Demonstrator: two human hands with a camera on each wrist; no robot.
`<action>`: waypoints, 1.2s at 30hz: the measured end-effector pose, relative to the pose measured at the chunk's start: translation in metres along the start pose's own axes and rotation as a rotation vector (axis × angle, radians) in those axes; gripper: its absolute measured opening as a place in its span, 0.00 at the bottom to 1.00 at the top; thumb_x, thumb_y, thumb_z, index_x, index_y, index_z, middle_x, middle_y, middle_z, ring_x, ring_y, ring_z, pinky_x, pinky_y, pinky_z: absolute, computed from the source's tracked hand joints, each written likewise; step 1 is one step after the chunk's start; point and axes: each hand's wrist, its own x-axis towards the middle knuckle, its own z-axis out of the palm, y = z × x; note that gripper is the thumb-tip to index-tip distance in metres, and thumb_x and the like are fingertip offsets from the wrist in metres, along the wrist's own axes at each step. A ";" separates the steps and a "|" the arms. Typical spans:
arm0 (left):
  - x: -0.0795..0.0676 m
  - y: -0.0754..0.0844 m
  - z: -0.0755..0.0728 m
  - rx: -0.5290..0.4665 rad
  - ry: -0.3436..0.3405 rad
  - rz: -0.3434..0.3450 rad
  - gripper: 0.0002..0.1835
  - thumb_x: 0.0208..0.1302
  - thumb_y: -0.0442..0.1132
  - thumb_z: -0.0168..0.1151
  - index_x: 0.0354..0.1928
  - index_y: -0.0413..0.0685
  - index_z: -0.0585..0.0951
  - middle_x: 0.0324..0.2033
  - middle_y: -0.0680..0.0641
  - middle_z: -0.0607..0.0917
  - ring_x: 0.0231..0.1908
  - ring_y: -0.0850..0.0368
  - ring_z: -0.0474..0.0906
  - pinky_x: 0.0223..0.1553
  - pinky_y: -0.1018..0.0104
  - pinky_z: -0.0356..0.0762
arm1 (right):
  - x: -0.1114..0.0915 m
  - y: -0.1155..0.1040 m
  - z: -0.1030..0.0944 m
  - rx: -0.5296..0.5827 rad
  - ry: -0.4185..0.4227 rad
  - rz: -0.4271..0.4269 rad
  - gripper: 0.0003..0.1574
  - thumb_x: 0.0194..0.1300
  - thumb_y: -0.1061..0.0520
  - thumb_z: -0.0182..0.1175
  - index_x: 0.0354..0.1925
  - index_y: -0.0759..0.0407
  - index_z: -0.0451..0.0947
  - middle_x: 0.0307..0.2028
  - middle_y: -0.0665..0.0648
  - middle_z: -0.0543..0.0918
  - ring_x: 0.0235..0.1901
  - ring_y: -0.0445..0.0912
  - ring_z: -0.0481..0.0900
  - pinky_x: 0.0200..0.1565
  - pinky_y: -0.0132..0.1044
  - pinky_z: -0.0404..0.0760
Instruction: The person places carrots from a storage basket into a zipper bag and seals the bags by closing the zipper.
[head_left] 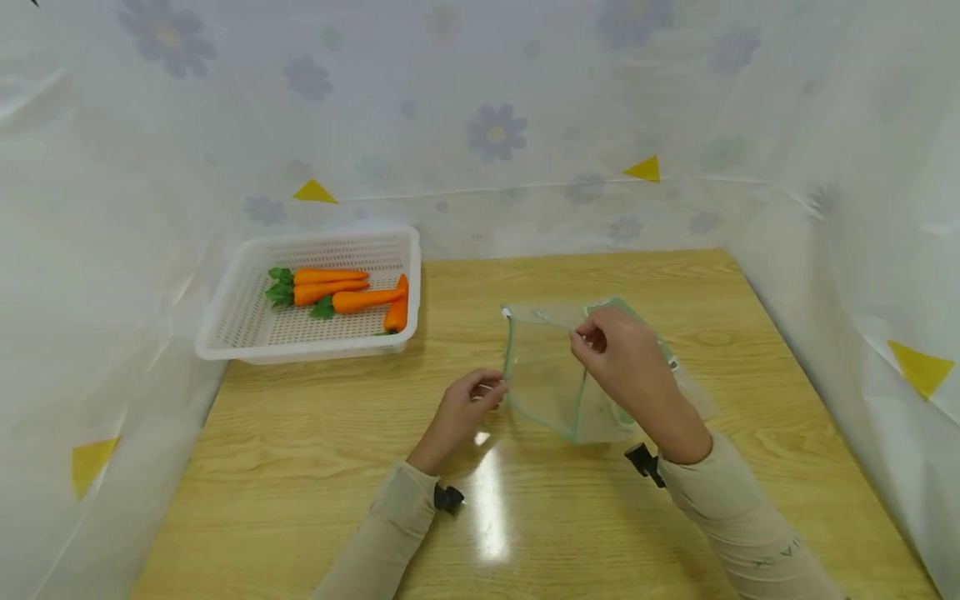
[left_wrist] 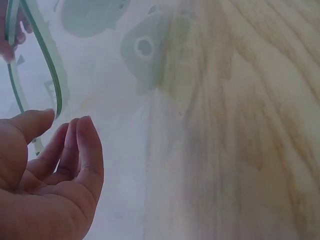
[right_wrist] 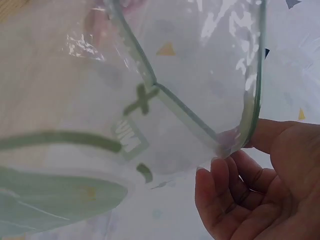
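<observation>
A clear plastic zipper bag [head_left: 543, 367] with green edging and green prints stands propped on the wooden table, its two mouth strips apart. At its left side, my left hand [head_left: 468, 408] holds the green edge loosely between thumb and fingertips. The left wrist view shows that hand [left_wrist: 55, 170] with the green strip [left_wrist: 47, 55] running down to its thumb tip. My right hand [head_left: 626, 354] pinches the bag's upper rim. Up close, the right thumb and fingers [right_wrist: 215, 185] grip a corner where the green strips meet; the thumb shows partly through the film.
A white perforated basket [head_left: 225, 325] stands at the back left of the table [head_left: 337, 433]. Several orange carrots [head_left: 367, 298] with green tops lie in it. Whitish flower-patterned sheeting [head_left: 405, 150] with yellow triangles surrounds the table at back and sides.
</observation>
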 end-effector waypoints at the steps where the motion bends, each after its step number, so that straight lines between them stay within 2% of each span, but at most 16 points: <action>1: -0.001 0.003 -0.002 -0.005 -0.001 0.001 0.16 0.66 0.46 0.57 0.50 0.45 0.78 0.40 0.41 0.81 0.40 0.43 0.78 0.41 0.55 0.79 | 0.000 0.000 0.001 0.003 0.002 0.004 0.03 0.60 0.59 0.60 0.29 0.57 0.77 0.26 0.50 0.76 0.24 0.42 0.72 0.26 0.35 0.74; 4: -0.003 0.011 -0.010 0.014 0.001 0.035 0.15 0.68 0.47 0.54 0.51 0.49 0.78 0.41 0.44 0.81 0.41 0.41 0.77 0.41 0.51 0.78 | 0.002 0.000 0.002 0.005 0.007 0.017 0.04 0.60 0.59 0.59 0.29 0.57 0.77 0.26 0.51 0.76 0.24 0.42 0.73 0.26 0.35 0.74; 8: -0.003 0.022 -0.032 0.128 0.044 0.119 0.13 0.68 0.46 0.53 0.50 0.51 0.79 0.41 0.52 0.81 0.41 0.50 0.78 0.40 0.58 0.79 | 0.003 0.002 0.003 0.014 0.013 0.035 0.03 0.60 0.59 0.59 0.30 0.57 0.77 0.26 0.51 0.76 0.24 0.42 0.72 0.26 0.36 0.74; 11: -0.002 0.031 -0.054 0.227 0.115 0.177 0.13 0.69 0.46 0.52 0.49 0.51 0.79 0.42 0.52 0.81 0.42 0.57 0.77 0.41 0.64 0.78 | 0.003 0.004 0.004 0.020 0.025 0.035 0.04 0.60 0.59 0.59 0.30 0.58 0.77 0.25 0.51 0.76 0.24 0.43 0.73 0.25 0.36 0.74; 13: -0.001 0.036 -0.070 0.279 0.175 0.210 0.13 0.69 0.44 0.52 0.49 0.49 0.79 0.43 0.50 0.81 0.42 0.59 0.77 0.42 0.65 0.77 | 0.003 0.005 0.005 0.023 0.031 0.031 0.04 0.61 0.59 0.59 0.30 0.59 0.77 0.25 0.51 0.76 0.24 0.43 0.73 0.25 0.37 0.74; 18: 0.003 0.041 -0.108 0.396 0.318 0.263 0.12 0.68 0.37 0.52 0.47 0.41 0.79 0.42 0.44 0.81 0.41 0.54 0.77 0.44 0.60 0.76 | 0.003 0.008 0.006 0.023 0.030 0.030 0.05 0.61 0.58 0.58 0.31 0.59 0.77 0.25 0.51 0.76 0.24 0.43 0.73 0.26 0.37 0.74; 20: 0.005 0.040 -0.122 0.443 0.348 0.248 0.12 0.68 0.37 0.52 0.48 0.40 0.79 0.42 0.44 0.81 0.41 0.52 0.76 0.44 0.57 0.76 | 0.003 0.008 0.006 0.027 0.029 0.030 0.04 0.62 0.59 0.58 0.31 0.59 0.78 0.26 0.51 0.76 0.24 0.43 0.73 0.26 0.37 0.74; 23: 0.010 0.038 -0.140 0.492 0.343 0.190 0.14 0.68 0.40 0.51 0.50 0.41 0.78 0.46 0.44 0.79 0.44 0.50 0.75 0.46 0.54 0.74 | 0.004 0.009 0.005 0.036 0.032 0.025 0.03 0.61 0.60 0.59 0.31 0.59 0.78 0.26 0.51 0.76 0.24 0.43 0.73 0.26 0.36 0.74; 29: 0.022 0.037 -0.161 0.588 0.254 0.039 0.20 0.70 0.49 0.48 0.54 0.45 0.76 0.52 0.45 0.76 0.48 0.49 0.72 0.48 0.51 0.72 | 0.003 0.009 0.006 0.043 0.019 0.036 0.05 0.62 0.59 0.58 0.32 0.59 0.78 0.26 0.51 0.76 0.25 0.43 0.73 0.27 0.37 0.74; 36: 0.046 0.029 -0.172 0.679 0.129 -0.133 0.20 0.70 0.45 0.48 0.57 0.41 0.73 0.54 0.42 0.75 0.50 0.46 0.72 0.49 0.49 0.72 | 0.001 0.009 0.006 0.044 0.010 0.051 0.06 0.63 0.58 0.58 0.32 0.58 0.78 0.25 0.51 0.75 0.25 0.42 0.72 0.27 0.37 0.74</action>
